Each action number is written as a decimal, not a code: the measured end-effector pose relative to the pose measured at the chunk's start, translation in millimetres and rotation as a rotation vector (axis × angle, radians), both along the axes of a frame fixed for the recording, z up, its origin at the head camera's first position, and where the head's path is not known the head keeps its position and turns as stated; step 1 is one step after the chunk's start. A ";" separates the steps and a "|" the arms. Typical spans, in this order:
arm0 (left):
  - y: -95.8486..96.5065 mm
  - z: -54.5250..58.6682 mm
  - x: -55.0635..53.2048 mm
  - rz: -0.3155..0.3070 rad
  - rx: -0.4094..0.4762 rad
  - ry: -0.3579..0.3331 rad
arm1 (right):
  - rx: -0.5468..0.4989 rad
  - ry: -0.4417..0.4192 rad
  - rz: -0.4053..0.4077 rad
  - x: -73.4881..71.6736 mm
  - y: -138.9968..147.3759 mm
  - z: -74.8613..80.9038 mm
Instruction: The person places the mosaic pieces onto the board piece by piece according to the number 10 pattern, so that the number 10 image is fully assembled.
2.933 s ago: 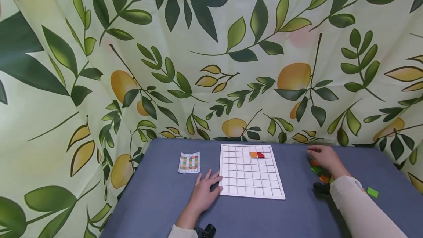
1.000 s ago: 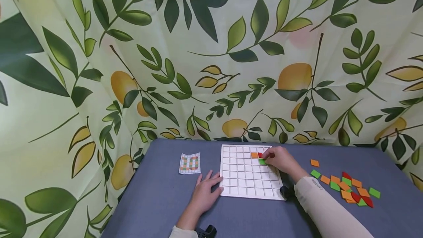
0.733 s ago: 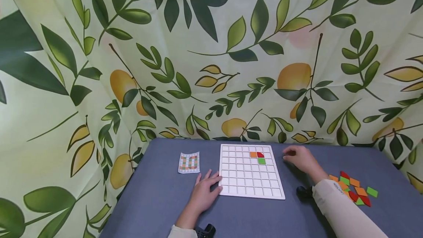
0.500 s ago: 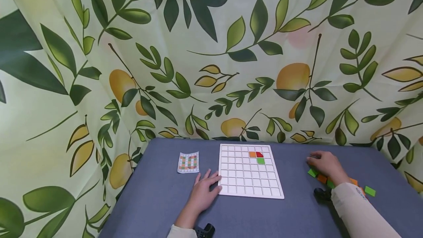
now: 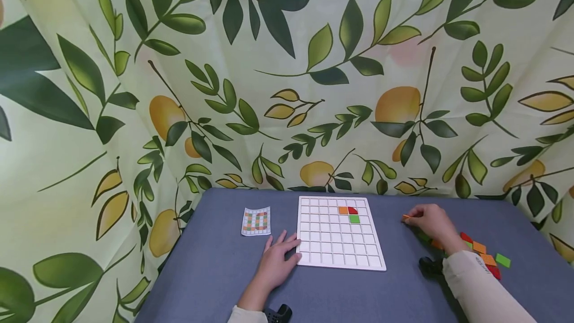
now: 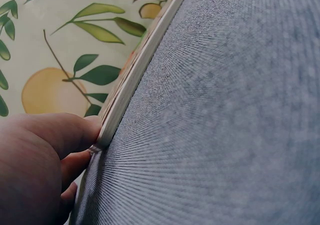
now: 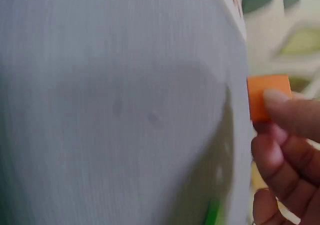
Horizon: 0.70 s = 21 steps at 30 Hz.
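A white gridded board (image 5: 332,243) lies on the table, bearing an orange square tile (image 5: 343,210), a red rounded tile (image 5: 353,210) and a green square tile (image 5: 354,219) in its upper right part. My left hand (image 5: 279,261) rests at the board's left edge with fingers spread; the left wrist view has its thumb touching the board's side. Between thumb and fingers my right hand (image 5: 432,223) pinches another orange square tile (image 7: 257,99), held above the table to the right of the board.
A small printed pattern card (image 5: 256,221) lies left of the board. Loose orange, green and red tiles (image 5: 480,247) are scattered at the right, partly hidden by my right hand and sleeve. One green tile (image 5: 503,260) sits at the pile's right side. A leaf-patterned curtain (image 5: 287,88) hangs behind the table.
The right hand set the green tile below the red one, went back right to the loose tiles, and has lifted an orange tile, moving slightly left. The left hand has stayed put.
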<state>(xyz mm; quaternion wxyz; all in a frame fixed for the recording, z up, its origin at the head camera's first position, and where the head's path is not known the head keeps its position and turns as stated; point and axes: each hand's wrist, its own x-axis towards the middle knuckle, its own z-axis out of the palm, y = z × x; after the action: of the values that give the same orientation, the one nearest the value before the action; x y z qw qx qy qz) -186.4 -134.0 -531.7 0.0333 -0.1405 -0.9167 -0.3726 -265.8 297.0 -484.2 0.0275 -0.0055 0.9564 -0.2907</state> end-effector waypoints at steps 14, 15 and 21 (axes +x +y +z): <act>2.6 1.8 1.1 -0.007 0.003 -0.017 | -0.157 -0.044 0.120 -7.1 -107.4 -11.4; 2.6 2.1 1.0 -0.006 0.003 -0.016 | -0.153 -0.044 0.124 -7.6 -108.6 -12.2; 1.3 2.9 0.7 0.007 0.009 -0.012 | -0.098 -0.064 0.209 -10.6 -112.5 -14.6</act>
<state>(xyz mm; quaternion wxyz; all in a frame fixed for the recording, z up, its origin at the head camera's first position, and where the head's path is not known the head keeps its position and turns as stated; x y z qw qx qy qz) -185.7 -132.7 -528.8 0.0299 -0.1350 -0.9156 -0.3775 -276.4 184.6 -498.9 0.0877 -0.0971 0.9338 -0.3329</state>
